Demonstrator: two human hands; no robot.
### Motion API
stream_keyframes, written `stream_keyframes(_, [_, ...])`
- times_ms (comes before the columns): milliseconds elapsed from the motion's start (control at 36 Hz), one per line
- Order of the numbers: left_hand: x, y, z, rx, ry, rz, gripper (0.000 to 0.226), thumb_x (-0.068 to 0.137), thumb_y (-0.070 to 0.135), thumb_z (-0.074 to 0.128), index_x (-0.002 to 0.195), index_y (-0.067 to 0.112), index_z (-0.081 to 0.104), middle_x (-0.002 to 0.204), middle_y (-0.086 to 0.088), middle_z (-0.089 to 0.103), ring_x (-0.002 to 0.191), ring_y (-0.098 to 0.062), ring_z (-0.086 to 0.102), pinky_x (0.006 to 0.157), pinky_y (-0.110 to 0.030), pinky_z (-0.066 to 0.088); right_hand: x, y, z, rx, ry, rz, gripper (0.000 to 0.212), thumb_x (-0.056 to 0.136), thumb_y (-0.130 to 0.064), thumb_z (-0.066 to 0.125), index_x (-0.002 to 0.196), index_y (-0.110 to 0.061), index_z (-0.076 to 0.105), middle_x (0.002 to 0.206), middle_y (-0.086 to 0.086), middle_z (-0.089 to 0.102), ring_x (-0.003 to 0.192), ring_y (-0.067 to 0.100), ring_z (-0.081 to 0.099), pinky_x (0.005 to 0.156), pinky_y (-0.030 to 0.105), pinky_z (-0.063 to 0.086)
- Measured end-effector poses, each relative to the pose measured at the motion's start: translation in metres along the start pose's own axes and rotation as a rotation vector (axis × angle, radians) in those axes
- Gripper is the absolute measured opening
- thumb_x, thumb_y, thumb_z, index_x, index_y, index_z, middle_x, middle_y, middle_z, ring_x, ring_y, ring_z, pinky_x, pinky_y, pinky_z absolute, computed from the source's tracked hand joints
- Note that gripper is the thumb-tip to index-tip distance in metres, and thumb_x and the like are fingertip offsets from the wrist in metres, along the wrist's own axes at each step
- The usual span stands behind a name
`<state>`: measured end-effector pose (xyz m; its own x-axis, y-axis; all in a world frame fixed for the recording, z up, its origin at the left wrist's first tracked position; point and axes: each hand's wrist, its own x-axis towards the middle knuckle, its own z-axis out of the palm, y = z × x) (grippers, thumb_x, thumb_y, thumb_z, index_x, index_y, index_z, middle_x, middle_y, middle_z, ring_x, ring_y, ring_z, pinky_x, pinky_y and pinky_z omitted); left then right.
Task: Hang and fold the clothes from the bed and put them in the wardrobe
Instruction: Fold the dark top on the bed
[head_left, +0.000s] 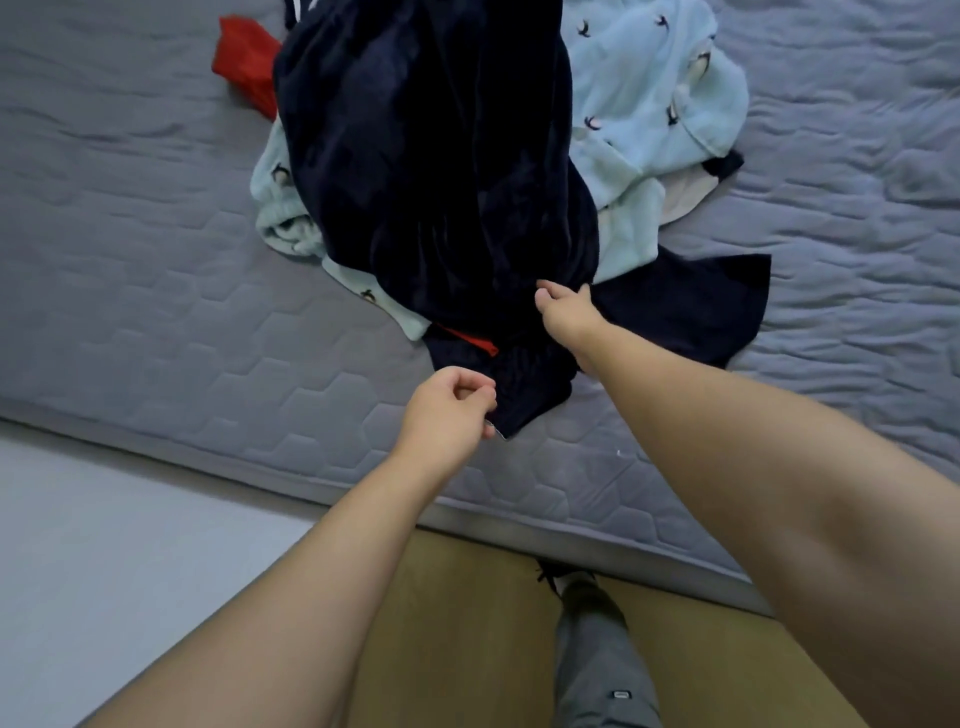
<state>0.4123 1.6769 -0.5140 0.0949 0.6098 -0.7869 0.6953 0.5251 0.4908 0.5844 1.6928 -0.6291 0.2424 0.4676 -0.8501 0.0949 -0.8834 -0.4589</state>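
Here, leftmost: bed (156, 270), its grey quilted cover spreading left of and beyond both hands; its near edge runs beneath the forearms.
Red garment: red garment (244, 62), crumpled well beyond and left of the left hand, touched by neither hand.
Left hand: left hand (447, 410), fingers curled, pinching the nearest corner of the dark cloth by its hem.
Task garment: navy garment (431, 156), heaped on the bed directly ahead of both hands. Its long axis runs away from the person, near end at the hands, far end out of view.
Right hand: right hand (566, 312), beyond and right of the left hand, fingers closed on a fold of the navy cloth farther up its length.
Pale garment: light blue printed garment (649, 93), lying beneath the navy one, showing beyond and right of the right hand.
Governing relation: the left hand holds the near end and the right a point farther along the same axis, so the cloth would likely lift lengthwise, towards the person.
Hazard: the pale garment may drag along.
Wardrobe: not in view.
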Motion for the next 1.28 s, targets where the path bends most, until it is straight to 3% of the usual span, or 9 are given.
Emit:
stream_keyframes(194, [0.030,-0.003,-0.002,0.009,0.050,0.006,0.011,0.101,0.017,0.054,0.100,0.015,0.066,0.093,-0.001,0.070,0.053,-0.006,0.061,0.057,-0.021,0.047,0.018,0.009,0.013,0.011,0.118,-0.036,0.045,0.109,-0.031,0.028,0.153,-0.027,0.037,0.164,0.004,0.021,0.145,0.032,0.024,0.121,0.043,0.019])
stream_keyframes(361, [0.031,0.002,-0.002,-0.049,0.089,-0.027,0.012,0.102,0.016,0.052,0.104,0.014,0.064,0.093,-0.002,0.067,0.058,-0.011,0.061,0.058,-0.025,0.046,-0.016,0.004,0.001,0.118,0.308,-0.164,0.032,0.104,-0.034,0.045,0.108,-0.024,0.075,0.114,0.000,0.071,0.113,0.020,0.060,0.104,0.043,0.044])
stream_keyframes(528, [-0.019,0.021,-0.035,-0.093,0.094,0.020,0.008,0.101,0.018,0.055,0.097,0.020,0.061,0.092,-0.002,0.068,0.062,-0.015,0.064,0.059,-0.028,0.048,-0.101,-0.022,-0.004,0.524,0.105,-0.271,0.022,0.085,-0.040,0.078,0.086,-0.018,0.077,0.089,-0.009,0.076,0.091,0.000,0.067,0.078,0.020,0.050])
stream_keyframes(639, [-0.071,0.034,-0.068,-0.097,0.120,0.068,0.008,0.101,0.018,0.056,0.096,0.021,0.060,0.093,-0.002,0.069,0.067,-0.018,0.065,0.058,-0.028,0.049,-0.168,-0.053,-0.001,0.663,-0.018,-0.255,0.027,0.075,-0.030,0.087,0.073,-0.015,0.065,0.085,-0.002,0.071,0.094,0.014,0.066,0.090,0.037,0.055])
stream_keyframes(750, [-0.126,0.042,-0.094,-0.130,0.133,0.098,0.004,0.099,0.016,0.058,0.103,0.017,0.059,0.104,-0.009,0.069,0.076,-0.020,0.066,0.060,-0.029,0.050,-0.249,-0.084,0.004,0.783,-0.155,-0.258,0.052,0.073,-0.009,0.084,0.067,-0.025,0.035,0.080,0.008,0.048,0.083,0.025,0.055,0.076,0.047,0.052])
stream_keyframes(889, [-0.192,0.043,-0.120,0.032,0.097,0.427,0.070,0.069,0.010,0.087,0.126,0.025,0.049,0.110,0.017,0.057,0.096,0.007,0.058,0.069,-0.013,0.051,-0.355,-0.112,-0.009,0.792,-0.122,-0.331,0.042,0.080,0.002,0.073,0.075,-0.023,0.039,0.077,0.005,0.053,0.078,0.025,0.060,0.066,0.040,0.056])
stream_keyframes(1028, [-0.246,0.044,-0.128,0.129,0.048,0.708,0.111,0.053,0.026,0.091,0.148,0.023,0.035,0.140,-0.003,0.051,0.131,-0.020,0.051,0.104,-0.048,0.049,-0.462,-0.133,-0.037,0.957,-0.081,-0.445,0.028,0.086,0.005,0.067,0.092,-0.019,0.053,0.081,0.007,0.062,0.072,0.023,0.065,0.059,0.033,0.057])
stream_keyframes(1139, [-0.270,0.061,-0.134,0.039,0.177,0.846,0.096,0.067,0.036,0.083,0.149,0.023,0.034,0.141,-0.006,0.050,0.131,-0.025,0.051,0.103,-0.048,0.049,-0.531,-0.143,-0.050,0.953,-0.093,-0.574,0.015,0.088,0.001,0.067,0.090,-0.013,0.065,0.075,0.007,0.068,0.069,0.022,0.068,0.060,0.031,0.057])
stream_keyframes(1278, [-0.312,0.091,-0.142,0.060,0.220,0.942,0.022,0.095,0.009,0.058,0.116,0.010,0.062,0.111,0.002,0.065,0.102,-0.016,0.058,0.089,-0.027,0.043,-0.586,-0.136,-0.055,1.009,-0.056,-0.651,0.008,0.091,-0.003,0.065,0.088,-0.010,0.066,0.065,0.004,0.067,0.049,0.012,0.064,0.045,0.022,0.051])
